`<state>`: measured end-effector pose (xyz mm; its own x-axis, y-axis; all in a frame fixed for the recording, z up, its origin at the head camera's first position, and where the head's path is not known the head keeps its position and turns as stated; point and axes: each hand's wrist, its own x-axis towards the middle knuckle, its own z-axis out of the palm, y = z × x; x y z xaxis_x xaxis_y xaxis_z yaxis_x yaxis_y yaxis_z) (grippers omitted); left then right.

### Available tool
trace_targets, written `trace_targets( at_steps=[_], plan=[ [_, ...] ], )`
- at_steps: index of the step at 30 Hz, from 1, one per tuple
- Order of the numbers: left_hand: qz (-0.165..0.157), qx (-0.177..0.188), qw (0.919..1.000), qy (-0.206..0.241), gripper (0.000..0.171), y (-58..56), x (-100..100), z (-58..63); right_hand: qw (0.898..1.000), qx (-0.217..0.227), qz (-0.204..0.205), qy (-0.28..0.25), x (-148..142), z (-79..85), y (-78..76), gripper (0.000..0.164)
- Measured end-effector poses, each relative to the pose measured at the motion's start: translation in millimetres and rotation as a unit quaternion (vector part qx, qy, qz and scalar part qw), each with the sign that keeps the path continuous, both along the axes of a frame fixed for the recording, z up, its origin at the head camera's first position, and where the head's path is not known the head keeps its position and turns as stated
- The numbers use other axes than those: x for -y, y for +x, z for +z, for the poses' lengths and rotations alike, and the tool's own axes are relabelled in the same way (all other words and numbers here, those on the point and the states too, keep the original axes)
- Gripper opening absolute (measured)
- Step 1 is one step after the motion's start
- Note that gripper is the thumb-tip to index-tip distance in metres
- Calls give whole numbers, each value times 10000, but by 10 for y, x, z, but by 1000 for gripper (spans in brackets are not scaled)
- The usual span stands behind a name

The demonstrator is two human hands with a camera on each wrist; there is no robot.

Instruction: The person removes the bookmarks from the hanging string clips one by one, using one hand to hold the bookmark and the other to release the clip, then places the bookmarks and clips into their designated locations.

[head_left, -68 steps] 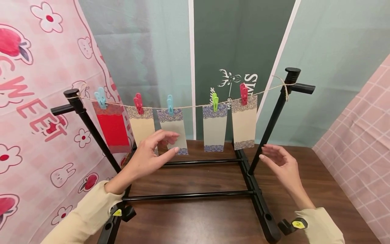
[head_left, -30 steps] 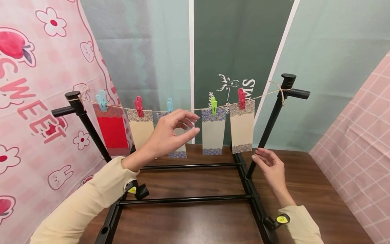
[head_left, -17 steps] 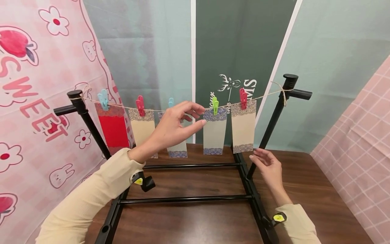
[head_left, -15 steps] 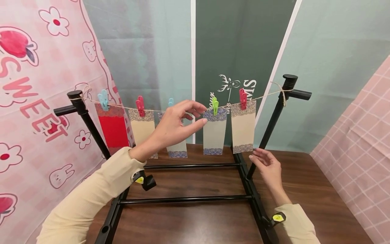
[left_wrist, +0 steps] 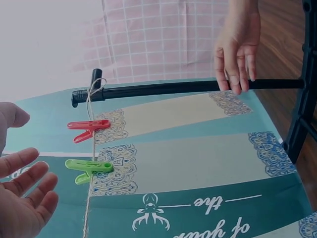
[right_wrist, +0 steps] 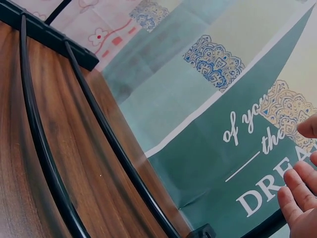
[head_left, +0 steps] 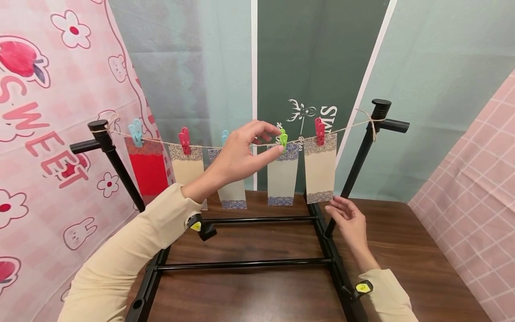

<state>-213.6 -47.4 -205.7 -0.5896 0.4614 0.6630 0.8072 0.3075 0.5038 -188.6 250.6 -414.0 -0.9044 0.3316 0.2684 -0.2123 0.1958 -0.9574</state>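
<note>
In the head view my left hand (head_left: 241, 154) is beside the green clothespin (head_left: 284, 139), thumb and fingers spread on its left. The left wrist view shows a gap between that hand and the clothespin (left_wrist: 89, 166), which clips a pale grey card (head_left: 280, 181) with blue lace-patterned ends to a twine line (head_left: 347, 129). My right hand (head_left: 350, 221) is at the lower right corner of the cream card (head_left: 320, 172), fingers loosely bent; whether they touch it is unclear. A red clothespin (head_left: 319, 132) holds that card. Another blue-patterned card (head_left: 233, 192) hangs partly behind my left hand.
The twine is tied between two black posts (head_left: 358, 165) of a frame standing on a brown wooden table (head_left: 249, 293). Further left hang a red card (head_left: 149, 172) and another cream card (head_left: 187, 172). Printed cloths (head_left: 466, 192) enclose the sides and back.
My left hand has moved right and up, from in front of the middle card to the green clothespin. My right hand has shifted left towards the cream card's lower corner. The cards still hang.
</note>
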Motion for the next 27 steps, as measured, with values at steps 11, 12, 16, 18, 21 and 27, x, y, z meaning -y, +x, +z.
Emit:
trace_targets(
  at_steps=[11,12,16,18,21,27],
  plan=[
    [135,154,9995,-240,30,-53,-106,96,9998,163,46,-94,52,0,-1,42],
    [119,170,9995,-243,30,-62,-120,104,9997,215,46,-97,56,0,-3,42],
    [68,231,9993,-285,30,-101,-176,140,9987,423,86,-284,70,-2,-15,44],
    [39,273,9991,-324,30,-114,-202,164,9976,453,127,-506,74,-2,-24,44],
    [28,352,9986,-406,31,-125,-237,202,9941,416,253,-972,76,1,-36,45],
    [67,510,9972,-550,34,-148,-306,260,9811,402,498,-1827,78,4,-37,43]
  ],
)
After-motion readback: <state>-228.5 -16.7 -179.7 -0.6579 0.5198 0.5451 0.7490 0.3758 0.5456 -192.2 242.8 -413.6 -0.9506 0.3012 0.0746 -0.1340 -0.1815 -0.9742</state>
